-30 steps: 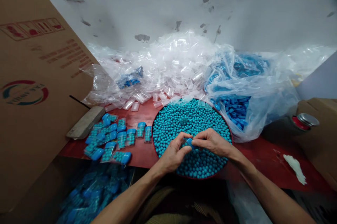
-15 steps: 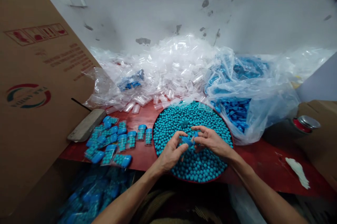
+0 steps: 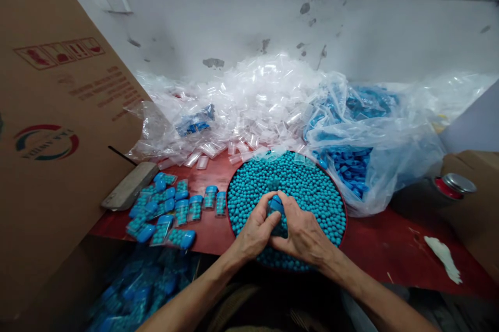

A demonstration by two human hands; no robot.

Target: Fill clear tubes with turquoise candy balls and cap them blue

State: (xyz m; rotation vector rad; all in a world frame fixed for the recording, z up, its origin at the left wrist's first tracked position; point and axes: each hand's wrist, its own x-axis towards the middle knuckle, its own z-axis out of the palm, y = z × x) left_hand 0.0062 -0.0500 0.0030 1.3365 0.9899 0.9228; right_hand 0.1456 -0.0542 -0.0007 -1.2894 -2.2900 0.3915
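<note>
Over a round red tray (image 3: 346, 217) full of small teal balls (image 3: 249, 181), my left hand (image 3: 255, 228) and my right hand (image 3: 302, 228) meet around one small container with a blue cap (image 3: 276, 204). Fingers of both hands press on it from either side, and its lower part is partly hidden. To the left, several clear containers (image 3: 181, 211) with blue caps and teal balls inside lie or stand on the red table (image 3: 202, 171).
Behind the tray is a heap of clear empty containers (image 3: 265, 93). A plastic bag (image 3: 401, 155) with blue caps (image 3: 349, 166) sits right of it. A large cardboard box (image 3: 58, 88) stands left, a metal-lidded flask (image 3: 458, 184) right.
My hands have come together; the right hand moved left and now grips the blue-capped container with the left. Earlier, the right fingers held a separate blue piece. The view shifted slightly.
</note>
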